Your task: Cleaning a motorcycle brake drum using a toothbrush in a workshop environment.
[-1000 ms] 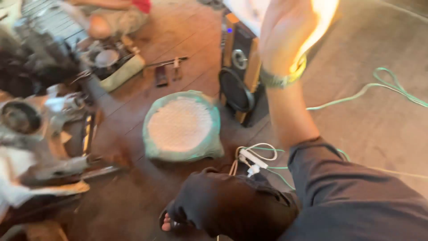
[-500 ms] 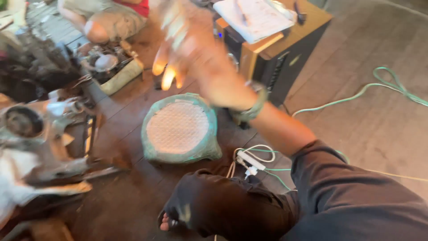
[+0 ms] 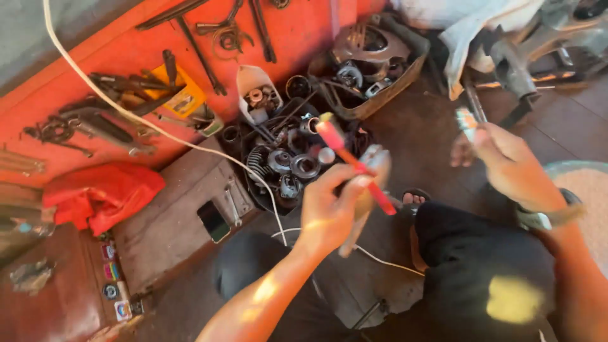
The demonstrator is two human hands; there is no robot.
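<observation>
Left hand (image 3: pixel 329 212) clenched around a red-handled tool with a pale tip (image 3: pixel 354 163), shaft slanted from 11 o'clock down to 5 o'clock, together with a dull grey metal part (image 3: pixel 373 166) pressed against the same fingers. Right hand (image 3: pixel 506 161) closed on a small pale object with coloured markings (image 3: pixel 467 121), blurred, kind not tellable, raised at 2 o'clock from the left hand. Hands well apart, bare dark floor (image 3: pixel 418 136) between them.

At 11 o'clock from the left hand, a dark tray crowded with round metal bearings, springs and gears (image 3: pixel 288 161); tool tip just over its right edge. Beyond at 12 o'clock, a shallow cardboard box of greasy engine parts (image 3: pixel 370 63). At 9 o'clock, a grey concrete block (image 3: pixel 171 215) bearing a black phone (image 3: pixel 213 221) near its lower edge. White cable (image 3: pixel 158 130) draped across the red board of hanging wrenches and pliers (image 3: pixel 114 107) and down past the tray. Crumpled red cloth (image 3: pixel 101 193) at far 9 o'clock. Rim of a pale green round pan (image 3: pixel 573 166) cut by the frame at 3 o'clock, just beside the right wrist. Dark-trousered knees (image 3: pixel 481 266) filling the lower edge, little free room there.
</observation>
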